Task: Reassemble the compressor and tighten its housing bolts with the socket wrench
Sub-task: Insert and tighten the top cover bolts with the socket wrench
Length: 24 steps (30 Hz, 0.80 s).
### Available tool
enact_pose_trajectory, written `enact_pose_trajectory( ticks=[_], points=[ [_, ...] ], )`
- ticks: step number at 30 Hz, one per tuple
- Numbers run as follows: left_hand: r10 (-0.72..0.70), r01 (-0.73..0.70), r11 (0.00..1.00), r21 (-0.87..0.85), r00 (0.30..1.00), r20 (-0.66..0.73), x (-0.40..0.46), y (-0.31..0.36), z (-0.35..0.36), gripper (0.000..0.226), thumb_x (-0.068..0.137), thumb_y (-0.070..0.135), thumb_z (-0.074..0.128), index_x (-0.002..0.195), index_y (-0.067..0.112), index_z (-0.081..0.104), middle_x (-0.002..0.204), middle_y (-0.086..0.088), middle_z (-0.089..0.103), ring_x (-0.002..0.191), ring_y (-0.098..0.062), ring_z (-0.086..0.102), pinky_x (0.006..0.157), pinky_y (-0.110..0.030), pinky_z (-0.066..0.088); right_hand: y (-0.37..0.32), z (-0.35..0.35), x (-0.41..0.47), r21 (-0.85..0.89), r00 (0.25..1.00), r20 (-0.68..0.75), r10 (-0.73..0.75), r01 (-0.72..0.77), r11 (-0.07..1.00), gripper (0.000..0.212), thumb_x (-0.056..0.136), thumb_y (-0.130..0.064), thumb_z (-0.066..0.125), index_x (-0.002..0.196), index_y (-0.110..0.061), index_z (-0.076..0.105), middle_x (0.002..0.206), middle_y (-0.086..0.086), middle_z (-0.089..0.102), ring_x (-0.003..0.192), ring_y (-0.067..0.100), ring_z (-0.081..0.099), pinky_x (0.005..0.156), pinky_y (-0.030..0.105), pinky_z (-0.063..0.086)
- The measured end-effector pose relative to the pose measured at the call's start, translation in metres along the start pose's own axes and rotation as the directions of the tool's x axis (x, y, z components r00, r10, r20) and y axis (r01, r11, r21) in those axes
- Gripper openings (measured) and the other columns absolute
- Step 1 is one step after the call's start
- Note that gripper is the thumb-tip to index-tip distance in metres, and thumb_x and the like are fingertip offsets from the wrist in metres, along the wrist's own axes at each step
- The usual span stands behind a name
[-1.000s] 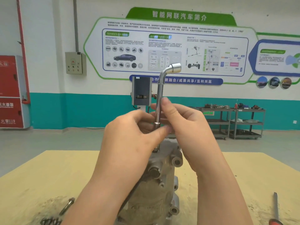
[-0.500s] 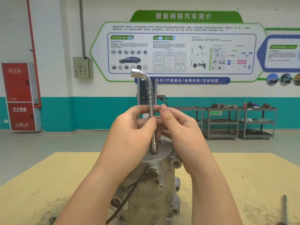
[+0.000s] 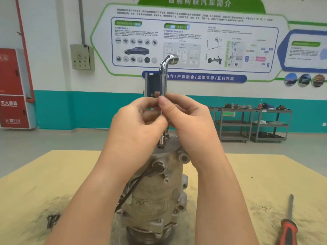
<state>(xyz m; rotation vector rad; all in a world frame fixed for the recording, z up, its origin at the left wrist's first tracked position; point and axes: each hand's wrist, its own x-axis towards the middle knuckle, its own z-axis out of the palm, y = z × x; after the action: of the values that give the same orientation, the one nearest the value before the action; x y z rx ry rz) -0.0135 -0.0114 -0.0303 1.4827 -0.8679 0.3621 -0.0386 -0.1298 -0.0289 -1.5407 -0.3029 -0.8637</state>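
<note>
A dirty grey compressor (image 3: 155,197) stands upright on the yellow table (image 3: 256,174), a black cable running down its left side. A chrome L-shaped socket wrench (image 3: 163,80) stands vertical on the compressor's top, its lower socket on a bolt there and its bent head pointing right. My left hand (image 3: 136,128) and my right hand (image 3: 191,121) both pinch the wrench's shaft from either side, thumbs meeting at the shaft. The bolt under the socket is mostly hidden.
A red-handled screwdriver (image 3: 288,225) lies on the table at the lower right. Small dark metal parts (image 3: 52,221) lie at the lower left. Grey shelf carts (image 3: 251,124) stand by the far wall, and a red cabinet (image 3: 14,89) stands at the left.
The wrench has been spun on the bolt: its bent head pointed right, then left, and points right again now. Both hands kept pinching the shaft.
</note>
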Motion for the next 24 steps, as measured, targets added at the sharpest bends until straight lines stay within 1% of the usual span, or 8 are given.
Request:
enact_pose_trajectory(
  ticks=[3,6,10,12,14,18,21,24],
  points=[
    [0.007,-0.002,0.995,0.097,0.998,-0.055,0.001,-0.002,0.002,0.016,0.076,0.028,0.077,0.092,0.027,0.075,0.081,0.013,0.075,0.079,-0.001,0.07,0.068,-0.016,0.052,-0.002,0.002,0.0,0.007,0.999,-0.034,-0.001,0.001,1.0,0.015,0.087,-0.019,0.071,0.099,-0.011,0.074,0.084,0.001,0.076,0.082,0.013,0.072,0.076,0.023,0.057],
    [-0.018,0.028,0.992,0.12,0.996,-0.085,0.002,-0.003,0.0,0.012,0.077,0.028,0.08,0.088,0.025,0.077,0.077,0.005,0.075,0.078,-0.012,0.07,0.069,-0.025,0.053,-0.002,0.004,-0.002,-0.02,0.999,0.003,0.044,-0.044,0.999,0.015,0.09,-0.025,0.067,0.092,-0.013,0.075,0.086,0.002,0.076,0.088,0.016,0.072,0.087,0.032,0.057],
    [-0.054,0.054,0.998,0.043,0.999,-0.007,0.003,-0.001,-0.009,0.013,0.084,0.017,0.075,0.095,0.023,0.077,0.079,0.012,0.076,0.079,-0.003,0.072,0.063,-0.009,0.049,-0.002,0.009,-0.009,-0.117,0.992,0.054,0.115,-0.108,0.987,0.024,0.096,-0.035,0.057,0.105,-0.02,0.073,0.099,0.001,0.075,0.099,0.014,0.069,0.097,0.035,0.051],
    [-0.045,0.044,0.998,0.055,0.998,0.031,0.002,-0.001,-0.009,0.016,0.089,0.011,0.067,0.093,0.025,0.073,0.076,0.013,0.076,0.074,0.0,0.072,0.062,-0.007,0.048,-0.004,0.009,-0.011,-0.111,0.989,0.041,0.144,-0.139,0.984,0.022,0.096,-0.033,0.057,0.111,-0.024,0.071,0.102,0.003,0.075,0.101,0.016,0.069,0.098,0.036,0.051],
    [-0.01,0.004,0.995,0.101,0.998,0.062,0.001,0.0,-0.008,0.022,0.093,0.009,0.059,0.091,0.029,0.067,0.07,0.016,0.074,0.069,0.004,0.069,0.062,-0.007,0.046,-0.007,0.01,-0.01,-0.082,0.984,0.015,0.179,-0.178,0.981,0.025,0.096,-0.028,0.059,0.118,-0.02,0.067,0.106,0.005,0.073,0.102,0.019,0.068,0.1,0.039,0.049],
    [0.017,-0.031,0.996,0.088,0.987,0.159,0.0,0.004,-0.008,0.028,0.097,0.006,0.052,0.106,0.029,0.066,0.082,0.019,0.073,0.083,0.006,0.069,0.069,-0.005,0.047,-0.015,0.011,-0.013,-0.045,0.977,-0.027,0.21,-0.211,0.976,0.028,0.096,-0.02,0.058,0.123,-0.013,0.062,0.113,0.007,0.068,0.1,0.017,0.065,0.101,0.037,0.049],
    [0.015,-0.031,0.996,0.088,0.984,0.178,-0.001,0.005,-0.01,0.027,0.096,0.007,0.053,0.114,0.021,0.069,0.095,0.012,0.074,0.092,0.0,0.07,0.077,-0.012,0.052,-0.018,0.02,-0.016,-0.074,0.978,-0.125,0.17,-0.18,0.981,0.029,0.098,-0.014,0.054,0.125,-0.006,0.061,0.12,0.013,0.065,0.108,0.022,0.063,0.098,0.035,0.05],
    [-0.003,-0.007,0.998,0.064,0.989,0.148,-0.003,0.007,-0.014,0.025,0.092,0.007,0.061,0.112,0.016,0.072,0.098,0.006,0.074,0.089,0.001,0.07,0.073,-0.011,0.051,-0.018,0.037,-0.023,-0.241,0.953,-0.293,0.082,-0.157,0.958,0.028,0.098,-0.021,0.053,0.122,-0.013,0.065,0.117,0.006,0.069,0.111,0.021,0.062,0.098,0.04,0.048]
  ],
)
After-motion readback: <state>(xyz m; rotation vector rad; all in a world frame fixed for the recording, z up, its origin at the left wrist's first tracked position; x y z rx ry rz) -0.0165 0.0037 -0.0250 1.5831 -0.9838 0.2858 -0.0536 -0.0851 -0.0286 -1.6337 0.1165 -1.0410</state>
